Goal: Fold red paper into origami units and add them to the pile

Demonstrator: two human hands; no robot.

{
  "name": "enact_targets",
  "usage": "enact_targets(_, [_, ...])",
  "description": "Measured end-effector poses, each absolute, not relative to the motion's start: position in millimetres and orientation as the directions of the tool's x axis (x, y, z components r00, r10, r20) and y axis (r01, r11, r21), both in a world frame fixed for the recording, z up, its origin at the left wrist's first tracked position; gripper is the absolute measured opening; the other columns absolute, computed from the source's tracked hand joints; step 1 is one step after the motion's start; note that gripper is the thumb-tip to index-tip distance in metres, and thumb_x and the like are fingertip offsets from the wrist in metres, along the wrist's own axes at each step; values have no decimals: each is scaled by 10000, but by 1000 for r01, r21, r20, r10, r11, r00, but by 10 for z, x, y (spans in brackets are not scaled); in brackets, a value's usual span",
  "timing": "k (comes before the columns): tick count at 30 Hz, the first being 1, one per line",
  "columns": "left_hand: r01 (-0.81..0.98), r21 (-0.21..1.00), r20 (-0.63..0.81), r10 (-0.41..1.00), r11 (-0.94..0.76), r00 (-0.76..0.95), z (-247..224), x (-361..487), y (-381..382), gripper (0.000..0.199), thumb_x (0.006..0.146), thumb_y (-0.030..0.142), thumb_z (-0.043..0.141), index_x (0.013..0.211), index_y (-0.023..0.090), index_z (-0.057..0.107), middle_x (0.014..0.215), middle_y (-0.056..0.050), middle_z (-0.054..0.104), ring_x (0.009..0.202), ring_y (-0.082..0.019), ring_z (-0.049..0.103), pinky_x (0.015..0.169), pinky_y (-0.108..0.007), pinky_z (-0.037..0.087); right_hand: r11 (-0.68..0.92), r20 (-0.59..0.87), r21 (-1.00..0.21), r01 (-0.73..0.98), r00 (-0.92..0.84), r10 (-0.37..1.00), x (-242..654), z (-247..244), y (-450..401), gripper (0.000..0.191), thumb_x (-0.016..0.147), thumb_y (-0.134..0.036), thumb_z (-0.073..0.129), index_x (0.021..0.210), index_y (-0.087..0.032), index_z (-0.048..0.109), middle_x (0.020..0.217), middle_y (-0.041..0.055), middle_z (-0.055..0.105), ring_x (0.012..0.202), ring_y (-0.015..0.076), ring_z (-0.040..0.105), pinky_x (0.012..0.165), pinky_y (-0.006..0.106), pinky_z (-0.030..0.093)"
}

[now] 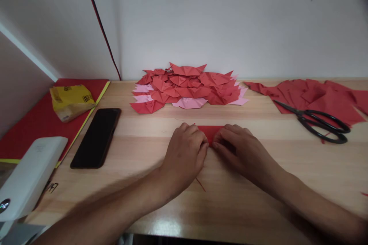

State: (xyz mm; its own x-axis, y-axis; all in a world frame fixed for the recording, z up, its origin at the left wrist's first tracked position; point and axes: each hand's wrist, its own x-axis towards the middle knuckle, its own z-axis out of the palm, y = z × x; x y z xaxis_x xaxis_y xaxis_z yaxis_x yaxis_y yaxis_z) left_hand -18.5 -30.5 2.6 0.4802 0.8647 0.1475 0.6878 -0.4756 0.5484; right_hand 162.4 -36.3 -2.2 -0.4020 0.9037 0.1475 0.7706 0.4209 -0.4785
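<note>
Paper [211,131] is lying just in front of the folded pile [189,92]; left hand [184,149] and right hand [244,147] are pinching it, seemingly aligning an edge, which is calling for even pressure.

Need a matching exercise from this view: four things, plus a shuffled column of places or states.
1. Scissors
2. Smartphone
3. Yellow packet
4. Red paper piece

A. On the yellow-edged sheet
B. Between the left hand and right hand
C. Partly over the red paper pile
D. Screen dark

Pairs: 1-C, 2-D, 3-A, 4-B
</note>
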Motion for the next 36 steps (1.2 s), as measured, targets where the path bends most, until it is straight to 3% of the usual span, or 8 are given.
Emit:
enact_targets(9, [676, 572, 161, 871, -465, 464, -3, -186, -288, 106, 830, 179, 538, 726, 162, 552, 795, -34, 564, 822, -189, 453, 730, -333, 387, 417, 143, -448, 791, -397, 907, 1621, -33, -365, 127, 869, -207, 515, 746, -194, 545, 746, 22, 578, 729, 184, 515, 680, 330, 365])
enact_targets(19, [655, 615, 146, 880, -439, 453, -7, -184, -300, 73, 807, 172, 577, 736, 173, 563, 806, -15, 586, 830, -185, 465, 748, -343, 373, 407, 135, -516, 754, -397, 908, 1634, -36, -377, 108, 843, -169, 546, 745, -209, 571, 750, 18, 595, 763, 185, 525, 708, 338, 370])
enact_targets(36, [720, 516, 125, 872, -465, 474, 20, -170, -304, 122, 844, 208, 522, 729, 166, 520, 818, -46, 561, 838, -203, 458, 752, -357, 389, 414, 139, -387, 824, -391, 910, 1594, -37, -379, 128, 843, -196, 519, 722, -202, 476, 725, 26, 540, 705, 192, 467, 653, 328, 320])
